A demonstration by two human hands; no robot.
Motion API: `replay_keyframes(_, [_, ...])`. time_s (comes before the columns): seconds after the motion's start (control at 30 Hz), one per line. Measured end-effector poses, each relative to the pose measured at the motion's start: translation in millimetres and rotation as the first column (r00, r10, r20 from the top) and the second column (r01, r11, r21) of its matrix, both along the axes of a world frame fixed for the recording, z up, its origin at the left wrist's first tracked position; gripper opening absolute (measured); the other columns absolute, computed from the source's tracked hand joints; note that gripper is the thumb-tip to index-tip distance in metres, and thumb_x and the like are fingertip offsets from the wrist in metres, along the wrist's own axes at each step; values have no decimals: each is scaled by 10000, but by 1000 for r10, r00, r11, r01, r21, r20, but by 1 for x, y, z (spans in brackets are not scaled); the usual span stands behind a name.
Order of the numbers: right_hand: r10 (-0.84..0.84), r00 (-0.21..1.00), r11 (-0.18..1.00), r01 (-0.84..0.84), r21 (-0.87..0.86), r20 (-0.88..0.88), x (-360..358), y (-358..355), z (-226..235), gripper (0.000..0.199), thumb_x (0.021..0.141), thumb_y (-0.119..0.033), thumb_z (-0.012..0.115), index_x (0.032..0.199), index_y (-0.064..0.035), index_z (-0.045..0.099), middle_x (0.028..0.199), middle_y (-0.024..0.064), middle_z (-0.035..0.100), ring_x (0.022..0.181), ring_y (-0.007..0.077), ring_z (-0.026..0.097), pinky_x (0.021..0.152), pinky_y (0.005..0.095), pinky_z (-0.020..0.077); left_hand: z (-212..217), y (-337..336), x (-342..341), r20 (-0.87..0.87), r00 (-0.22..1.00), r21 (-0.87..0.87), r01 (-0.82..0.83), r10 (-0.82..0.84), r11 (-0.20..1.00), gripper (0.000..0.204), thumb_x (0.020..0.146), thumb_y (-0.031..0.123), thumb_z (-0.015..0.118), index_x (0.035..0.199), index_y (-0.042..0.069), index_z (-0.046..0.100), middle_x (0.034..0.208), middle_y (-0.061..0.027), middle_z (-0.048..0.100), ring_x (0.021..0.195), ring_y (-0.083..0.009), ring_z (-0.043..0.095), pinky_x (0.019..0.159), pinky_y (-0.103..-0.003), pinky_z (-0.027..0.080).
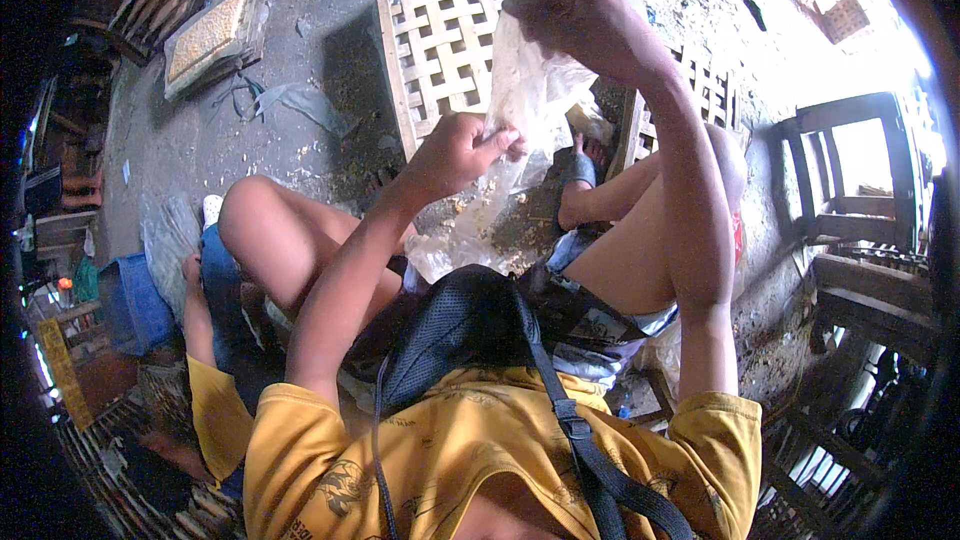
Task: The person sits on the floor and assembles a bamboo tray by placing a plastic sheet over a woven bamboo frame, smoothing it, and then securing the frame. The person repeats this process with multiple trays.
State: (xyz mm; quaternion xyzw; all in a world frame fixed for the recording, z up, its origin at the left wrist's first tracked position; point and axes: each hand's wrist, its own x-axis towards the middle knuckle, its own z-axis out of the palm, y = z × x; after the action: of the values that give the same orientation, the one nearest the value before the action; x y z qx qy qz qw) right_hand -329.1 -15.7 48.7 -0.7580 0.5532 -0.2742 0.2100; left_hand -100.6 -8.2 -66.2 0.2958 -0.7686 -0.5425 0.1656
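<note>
A clear plastic bag [518,80] stretches between my two hands above the floor, in front of my bent knees. My right hand [580,25] is raised at the far end, its fingers closed on the bag's upper part. Lower and to the left, my left hand [462,155] pinches the bag's side between thumb and fingers. Behind the bag lies a woven bamboo rack [445,50] with a wooden frame. More crumpled clear plastic [445,255] rests low between my legs. Whether the bag holds anything cannot be made out.
Another woven rack [705,90] lies beyond my right forearm. At the far left, a yellowish crumbly slab [207,35] sits on a board. A co-worker's hand [191,267] is beside plastic sheets [168,235], near a blue tub [145,305]. A wooden frame [850,175] stands at right.
</note>
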Motion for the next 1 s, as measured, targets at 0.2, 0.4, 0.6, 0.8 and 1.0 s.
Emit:
replay_keyframes(0.2, [-240,928,968,250,1,283,-44,-3,-9,292,984,-305,691,1119,-58,769,767,18,690,640,70,606,588,266,507,8,5,-9,351,911,-86,263,-218,961,365,936,276,695,1165,-9,695,1027,-237,735,960,-285,721,885,-397,540])
replay_keyframes(0.4, [-232,917,971,199,133,324,-21,11,27,367,1019,-313,656,789,-30,699,671,5,626,634,86,575,604,284,502,-15,-1,-5,303,915,6,278,-266,961,656,828,538,766,1241,35,682,1118,-230,720,1039,-349,695,951,-396,522])
replay_keyframes(0.6, [-282,897,953,304,-11,342,-16,6,26,384,1035,-304,630,777,-26,693,647,17,636,584,79,569,551,268,478,-34,-5,-5,-75,992,302,117,-99,946,268,998,216,634,1178,35,715,1014,-135,765,921,-153,714,845,-322,547])
replay_keyframes(0.8, [-357,810,848,490,-201,466,-32,6,28,437,1053,-324,588,735,-37,673,587,12,606,515,85,562,497,251,452,-35,7,-6,372,903,-9,233,-213,972,390,947,299,685,1091,-64,697,929,-226,727,839,-271,715,810,-384,544])
replay_keyframes(1.0, [-244,837,876,407,-259,489,-58,12,36,450,1038,-373,606,731,-49,662,585,9,591,500,75,537,486,239,424,-44,13,-11,260,918,118,278,-300,953,619,852,418,797,1195,-76,650,1086,-249,716,997,-295,727,885,-387,573])
